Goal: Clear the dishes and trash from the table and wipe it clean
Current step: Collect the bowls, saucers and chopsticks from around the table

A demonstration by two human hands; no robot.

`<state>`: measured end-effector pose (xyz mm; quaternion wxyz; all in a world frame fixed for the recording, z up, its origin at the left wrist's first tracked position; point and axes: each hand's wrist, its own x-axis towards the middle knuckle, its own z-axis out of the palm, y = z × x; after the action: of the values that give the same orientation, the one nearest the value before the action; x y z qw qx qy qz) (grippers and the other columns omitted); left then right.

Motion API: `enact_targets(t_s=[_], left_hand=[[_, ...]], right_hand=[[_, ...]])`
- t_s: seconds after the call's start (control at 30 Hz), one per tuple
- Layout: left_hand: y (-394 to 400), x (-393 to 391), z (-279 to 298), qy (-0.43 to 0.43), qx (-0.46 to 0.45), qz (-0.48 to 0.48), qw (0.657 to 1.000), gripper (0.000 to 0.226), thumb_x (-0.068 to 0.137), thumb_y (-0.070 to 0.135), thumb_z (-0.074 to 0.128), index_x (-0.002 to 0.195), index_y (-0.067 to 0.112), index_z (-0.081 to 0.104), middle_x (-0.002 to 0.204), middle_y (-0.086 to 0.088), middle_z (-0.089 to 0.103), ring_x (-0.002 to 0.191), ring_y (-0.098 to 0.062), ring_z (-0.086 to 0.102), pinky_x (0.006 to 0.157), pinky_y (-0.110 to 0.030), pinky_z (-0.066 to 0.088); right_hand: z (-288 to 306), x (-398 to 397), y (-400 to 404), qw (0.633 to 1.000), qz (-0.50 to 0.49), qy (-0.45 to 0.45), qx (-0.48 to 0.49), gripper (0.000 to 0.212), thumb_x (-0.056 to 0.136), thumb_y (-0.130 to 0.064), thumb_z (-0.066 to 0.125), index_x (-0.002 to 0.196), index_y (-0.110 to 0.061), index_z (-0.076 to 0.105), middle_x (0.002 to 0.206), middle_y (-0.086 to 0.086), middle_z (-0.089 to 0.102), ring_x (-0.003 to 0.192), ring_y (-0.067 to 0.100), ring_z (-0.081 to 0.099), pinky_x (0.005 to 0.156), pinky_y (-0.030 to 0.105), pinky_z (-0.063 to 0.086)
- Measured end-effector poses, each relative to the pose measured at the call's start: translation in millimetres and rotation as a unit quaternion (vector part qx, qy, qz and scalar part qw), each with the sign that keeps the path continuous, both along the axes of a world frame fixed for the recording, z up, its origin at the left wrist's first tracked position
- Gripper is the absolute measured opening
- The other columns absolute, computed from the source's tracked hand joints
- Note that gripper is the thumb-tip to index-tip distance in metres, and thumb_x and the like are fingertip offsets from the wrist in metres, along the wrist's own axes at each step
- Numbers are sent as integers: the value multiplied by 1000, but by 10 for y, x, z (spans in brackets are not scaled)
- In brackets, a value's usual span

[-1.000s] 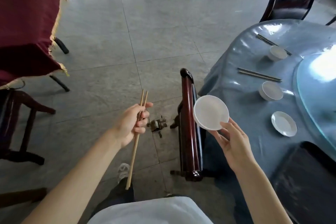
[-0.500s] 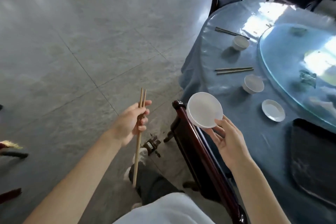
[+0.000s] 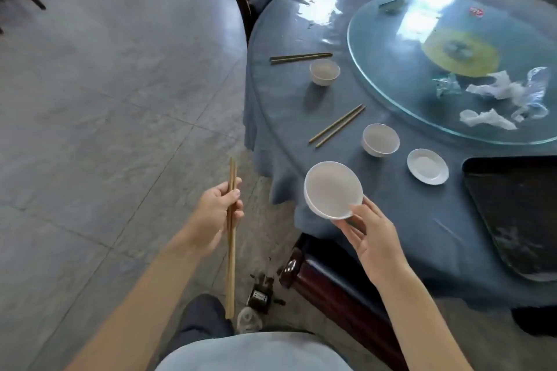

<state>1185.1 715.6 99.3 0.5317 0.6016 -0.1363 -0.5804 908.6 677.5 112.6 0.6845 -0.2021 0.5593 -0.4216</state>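
While both hands hang off the table's near edge, the holdings read thus: left hand (image 3: 215, 214), fingers curled round a pair of chopsticks (image 3: 231, 250), held upright, the longer part running below the fingers toward the floor, the tips standing just above the thumb; right hand (image 3: 372, 238), palm up, fingers loosely spread, pinching the near rim of a white bowl (image 3: 333, 189) between thumb and fingertips, the bowl tilted and sitting just beyond the fingertips, over the table's draped edge.

On the blue-clothed table (image 3: 391, 220), beyond the right fingers: second white bowl (image 3: 380, 140); small white saucer (image 3: 427, 166) just right of it; pair of chopsticks (image 3: 337, 126) left of that bowl; farther off, third bowl (image 3: 324, 71) with another chopstick pair (image 3: 301, 58) beside it; dark tray (image 3: 518, 214) well right of the fingers; glass turntable (image 3: 391, 93) bearing crumpled tissue and plastic (image 3: 509, 93).

Below the right wrist: dark wooden chair (image 3: 328, 283), pushed against the table.
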Motion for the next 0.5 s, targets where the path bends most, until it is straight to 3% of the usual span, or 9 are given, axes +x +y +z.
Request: enact_targets(t_s=[0.17, 0.27, 0.5], left_hand=[[-967, -81, -91, -56, 18, -118, 991, 19, 104, 4, 50, 114, 11, 64, 70, -3, 53, 58, -8, 56, 58, -21, 54], [-1591, -189, -199, -73, 2, -185, 980, 20, 105, 3, 48, 103, 15, 64, 70, -4, 52, 58, -9, 56, 55, -17, 55], [-3051, -363, -661, -132, 4, -306, 943, 18, 104, 4, 51, 90, 8, 60, 72, -4, 51, 64, -11, 54, 62, -18, 57]], right_hand=[[-2, 45, -299, 995, -100, 20, 17, 31, 100, -11, 62, 127, -21, 72, 118, -1, 77, 99, 15, 76, 76, 24, 62], [-101, 94, -549, 986, -163, 24, 29, 30, 100, -10, 62, 127, -20, 72, 119, -1, 77, 102, 15, 76, 78, 25, 62], [-352, 269, -1443, 945, -313, 64, 70, 32, 98, -7, 62, 125, -20, 73, 118, -4, 77, 109, 17, 74, 80, 25, 62]])
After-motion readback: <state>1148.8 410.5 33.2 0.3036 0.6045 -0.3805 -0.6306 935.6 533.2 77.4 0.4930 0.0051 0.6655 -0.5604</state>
